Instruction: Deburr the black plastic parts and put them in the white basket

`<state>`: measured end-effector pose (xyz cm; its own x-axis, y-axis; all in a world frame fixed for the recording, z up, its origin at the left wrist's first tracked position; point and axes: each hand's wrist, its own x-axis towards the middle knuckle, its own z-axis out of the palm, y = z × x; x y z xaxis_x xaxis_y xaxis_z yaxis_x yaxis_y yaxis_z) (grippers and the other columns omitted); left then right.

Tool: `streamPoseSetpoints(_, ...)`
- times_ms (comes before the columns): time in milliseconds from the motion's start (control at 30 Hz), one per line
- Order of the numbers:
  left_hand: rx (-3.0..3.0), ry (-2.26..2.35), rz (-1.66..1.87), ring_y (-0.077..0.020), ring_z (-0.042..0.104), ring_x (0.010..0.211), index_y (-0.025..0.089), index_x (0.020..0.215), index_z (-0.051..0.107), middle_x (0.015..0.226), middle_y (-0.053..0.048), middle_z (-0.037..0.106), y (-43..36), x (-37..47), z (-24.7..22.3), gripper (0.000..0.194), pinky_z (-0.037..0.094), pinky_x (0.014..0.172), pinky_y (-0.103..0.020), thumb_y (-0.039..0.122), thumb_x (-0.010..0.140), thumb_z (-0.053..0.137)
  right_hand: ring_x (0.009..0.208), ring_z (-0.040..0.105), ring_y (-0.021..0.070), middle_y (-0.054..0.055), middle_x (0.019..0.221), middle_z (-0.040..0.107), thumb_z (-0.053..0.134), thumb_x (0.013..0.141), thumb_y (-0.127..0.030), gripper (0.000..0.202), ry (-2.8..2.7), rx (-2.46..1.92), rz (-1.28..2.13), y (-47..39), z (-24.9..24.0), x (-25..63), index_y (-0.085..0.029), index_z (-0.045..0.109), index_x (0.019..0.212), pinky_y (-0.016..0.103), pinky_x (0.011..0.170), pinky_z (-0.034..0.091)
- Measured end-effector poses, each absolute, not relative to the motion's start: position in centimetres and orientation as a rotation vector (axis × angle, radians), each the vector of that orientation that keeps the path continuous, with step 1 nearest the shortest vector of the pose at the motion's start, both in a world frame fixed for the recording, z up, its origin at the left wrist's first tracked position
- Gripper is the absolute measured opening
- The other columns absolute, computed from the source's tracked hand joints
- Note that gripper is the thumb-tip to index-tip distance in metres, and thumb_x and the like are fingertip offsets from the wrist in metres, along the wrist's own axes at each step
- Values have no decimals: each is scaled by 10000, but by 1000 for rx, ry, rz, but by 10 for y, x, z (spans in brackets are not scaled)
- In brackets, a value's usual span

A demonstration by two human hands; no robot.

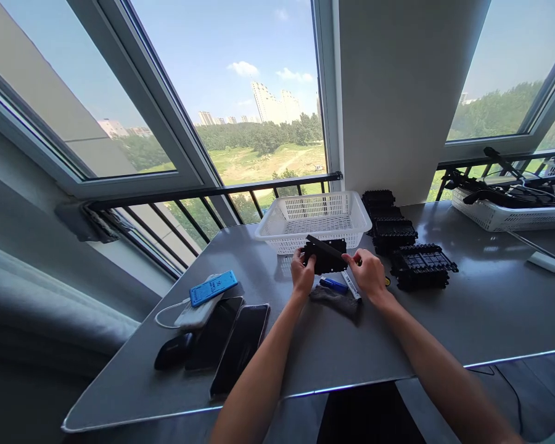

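Note:
My left hand (301, 275) is closed on the left end of a black rectangular plastic part (327, 265) with notched edges, raised above the table. A flat black strip (324, 248) lies slantwise across the part's face. Its lower right end is pinched between the thumb and fingers of my right hand (369, 272). Whether the strip is fixed to the part I cannot tell. Just below the hands a blue pen-like object (333, 284) and a white marker (351, 286) rest by a dark grey cloth (335, 301).
A white plastic basket (264, 228) stands behind my hands. Stacked black plastic parts (423, 265) are at its right. Phones (240, 345), a blue-screened device (213, 288) and a black mouse (174, 351) lie left. Another white basket (494, 217) holds black items, near a white charger (546, 262).

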<state>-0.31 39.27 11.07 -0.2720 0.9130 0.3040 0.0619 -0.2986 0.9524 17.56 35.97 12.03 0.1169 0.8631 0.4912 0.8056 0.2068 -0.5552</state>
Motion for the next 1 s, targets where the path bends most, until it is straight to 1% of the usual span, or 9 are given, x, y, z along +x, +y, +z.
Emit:
streamPoseSetpoints(133, 1296, 1231, 1655, -201, 665, 853, 171, 978, 564, 884, -65, 701, 392, -2, 111, 272, 512, 767, -303, 255, 722, 600, 638, 534, 168, 46, 736, 621, 383, 906, -622, 510, -1683, -1585, 108, 359, 121, 174, -196, 569, 698, 276, 547, 250)
streamPoseSetpoints(267, 1229, 1232, 1663, -195, 665, 752, 171, 997, 561, 845, -59, 694, 393, -5, 112, 309, 536, 660, -296, 275, 712, 621, 621, 516, 171, 46, 688, 592, 365, 897, -647, 541, -1546, -1614, 117, 363, 123, 184, -194, 556, 672, 277, 564, 284)
streamPoseSetpoints(333, 1212, 1223, 1667, -191, 661, 726, 175, 1006, 562, 834, -56, 689, 393, -7, 113, 322, 540, 643, -299, 285, 711, 628, 638, 522, 174, 52, 703, 588, 337, 904, -646, 552, -1506, -1567, 148, 363, 125, 187, -191, 564, 693, 278, 597, 325)
streamPoseSetpoints(433, 1218, 1210, 1680, -201, 667, 785, 180, 1002, 573, 845, -59, 686, 393, -6, 114, 326, 541, 691, -307, 296, 705, 642, 730, 560, 191, 74, 832, 596, 367, 885, -661, 544, -1485, -1469, 197, 360, 131, 183, -176, 607, 831, 282, 656, 387)
streamPoseSetpoints(533, 1257, 1201, 1658, -207, 666, 821, 176, 996, 575, 855, -62, 691, 389, -2, 116, 324, 524, 726, -304, 293, 702, 644, 803, 575, 213, 91, 947, 572, 455, 823, -696, 581, -1474, -1449, 199, 355, 136, 177, -165, 612, 999, 296, 678, 425)
streamPoseSetpoints(700, 1383, 1189, 1556, -180, 647, 709, 175, 1019, 558, 771, -41, 693, 378, 10, 117, 341, 486, 650, -263, 282, 704, 634, 838, 580, 230, 99, 991, 554, 524, 772, -696, 635, -1432, -1488, 187, 354, 136, 174, -168, 590, 1119, 317, 693, 450)
streamPoseSetpoints(767, 1412, 1188, 1537, -173, 639, 685, 185, 1008, 567, 754, -31, 690, 376, 14, 118, 345, 470, 620, -247, 287, 690, 652, 840, 585, 235, 102, 994, 562, 541, 762, -689, 625, -1419, -1506, 193, 355, 134, 175, -174, 601, 1109, 321, 695, 452)
streamPoseSetpoints(900, 1381, 1164, 1540, -163, 631, 662, 192, 1010, 571, 766, -26, 693, 376, 12, 120, 357, 465, 604, -237, 290, 679, 662, 848, 605, 240, 114, 974, 620, 585, 757, -642, 547, -1390, -1456, 260, 357, 135, 178, -161, 660, 1005, 326, 731, 452)
streamPoseSetpoints(1000, 1330, 1140, 1549, -159, 626, 638, 186, 1057, 556, 737, -19, 687, 379, 6, 121, 411, 467, 583, -233, 291, 675, 662, 777, 621, 229, 102, 901, 685, 614, 756, -597, 507, -1361, -1398, 397, 358, 137, 179, -153, 701, 984, 317, 711, 449)
